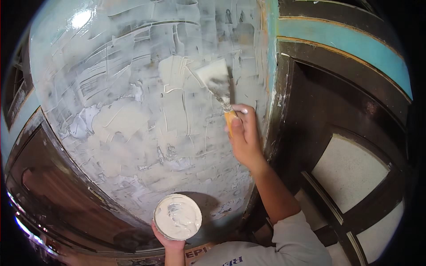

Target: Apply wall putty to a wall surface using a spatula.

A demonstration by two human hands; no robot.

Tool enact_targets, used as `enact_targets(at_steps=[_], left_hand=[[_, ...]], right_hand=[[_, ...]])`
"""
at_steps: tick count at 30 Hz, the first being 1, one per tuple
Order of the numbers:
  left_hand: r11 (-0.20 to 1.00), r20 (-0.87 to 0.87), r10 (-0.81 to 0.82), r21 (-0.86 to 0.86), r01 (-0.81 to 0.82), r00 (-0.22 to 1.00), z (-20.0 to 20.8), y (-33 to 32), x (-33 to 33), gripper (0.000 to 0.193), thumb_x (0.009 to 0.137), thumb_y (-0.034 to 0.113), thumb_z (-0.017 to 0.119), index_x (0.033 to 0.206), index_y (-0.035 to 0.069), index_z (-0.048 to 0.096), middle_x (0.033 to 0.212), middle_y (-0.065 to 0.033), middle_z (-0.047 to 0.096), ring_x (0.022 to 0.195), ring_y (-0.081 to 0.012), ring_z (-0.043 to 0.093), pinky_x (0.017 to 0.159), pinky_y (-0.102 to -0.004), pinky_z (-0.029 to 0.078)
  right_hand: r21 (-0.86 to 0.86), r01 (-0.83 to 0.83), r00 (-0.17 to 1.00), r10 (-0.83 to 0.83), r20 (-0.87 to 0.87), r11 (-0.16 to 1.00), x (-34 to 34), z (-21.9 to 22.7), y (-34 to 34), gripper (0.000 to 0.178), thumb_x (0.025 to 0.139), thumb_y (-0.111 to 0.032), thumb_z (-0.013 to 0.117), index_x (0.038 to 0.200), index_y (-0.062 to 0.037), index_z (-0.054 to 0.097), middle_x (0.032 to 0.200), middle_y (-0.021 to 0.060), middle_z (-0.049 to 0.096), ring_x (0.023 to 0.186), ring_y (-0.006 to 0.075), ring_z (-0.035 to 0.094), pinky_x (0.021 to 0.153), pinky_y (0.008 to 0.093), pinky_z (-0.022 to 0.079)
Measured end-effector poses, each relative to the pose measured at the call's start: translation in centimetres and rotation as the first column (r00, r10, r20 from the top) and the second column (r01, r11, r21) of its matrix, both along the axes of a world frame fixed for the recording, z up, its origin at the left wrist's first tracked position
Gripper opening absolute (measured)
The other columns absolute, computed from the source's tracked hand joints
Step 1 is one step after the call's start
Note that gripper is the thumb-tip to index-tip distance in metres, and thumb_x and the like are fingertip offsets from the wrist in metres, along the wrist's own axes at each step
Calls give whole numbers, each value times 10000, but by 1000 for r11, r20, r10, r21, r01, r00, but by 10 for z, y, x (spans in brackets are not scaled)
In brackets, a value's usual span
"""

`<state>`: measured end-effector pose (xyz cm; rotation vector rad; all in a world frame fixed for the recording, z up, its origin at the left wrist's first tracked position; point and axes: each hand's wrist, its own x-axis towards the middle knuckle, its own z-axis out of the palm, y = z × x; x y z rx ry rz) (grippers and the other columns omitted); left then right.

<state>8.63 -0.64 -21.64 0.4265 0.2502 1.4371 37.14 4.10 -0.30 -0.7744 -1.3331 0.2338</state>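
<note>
My right hand [244,135] is closed round the yellow-orange handle of a putty knife [218,82]. Its wide blade, smeared with white filler, lies against or just in front of the wall [146,104]. That wall is patchy grey-white, covered in streaks and ridges of filler. Lower down, my left hand [168,239] grips a round tub [177,217] of creamy white filler from beneath, near the wall's lower part. The filler's surface in the tub is swirled and dented.
To the right stands a dark brown wooden door [341,102] with pale panels, its frame [279,97] bordering the wall. A turquoise band [341,37] runs above it. Another dark wooden panelled door or cabinet [57,177] is at the left.
</note>
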Motion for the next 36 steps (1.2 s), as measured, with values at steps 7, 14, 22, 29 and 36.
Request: enact_targets(at_steps=[7,14,22,29,36], left_hand=[[1000,36,-8,3,8,999,7,-6,-1,608,955,503,362,1402,104,463,1439,-100,469,1320,-320,432,1110,-501,332],[1000,66,-19,-20,20,998,4,-7,-3,610,959,491,363,1404,85,457,1434,-111,475,1318,-327,438,1113,-494,334],[999,103,-17,-47,22,995,11,-9,5,594,955,471,361,1389,81,474,1418,-110,491,1301,-323,452,1105,-486,344],[997,81,-23,-71,29,996,2,-9,2,595,955,475,352,1390,87,472,1429,-109,480,1309,-321,444,1110,-493,337],[993,-63,114,-36,-117,991,-23,-4,4,593,956,474,358,1388,85,474,1423,-113,485,1304,-326,449,1108,-495,338]], right_hand=[[-1,159,982,-158,105,987,-8,-36,6,238,1021,-186,462,1198,-26,468,832,46,555,731,118,492,700,270,436],[-20,91,995,-92,-25,996,8,-44,-1,258,1032,-197,429,1234,-40,462,869,22,536,708,74,446,645,229,403],[-224,157,987,-159,9,962,2,-54,-5,268,1035,-233,434,1187,-26,508,816,38,548,716,110,492,680,284,442],[-86,96,993,-102,-64,992,7,-57,-7,260,1046,-264,389,1127,-64,534,759,-14,524,590,48,432,526,211,367],[-278,76,997,-79,3,958,-5,-47,-7,285,1041,-273,407,1125,-23,516,747,29,533,674,112,485,642,282,427]])
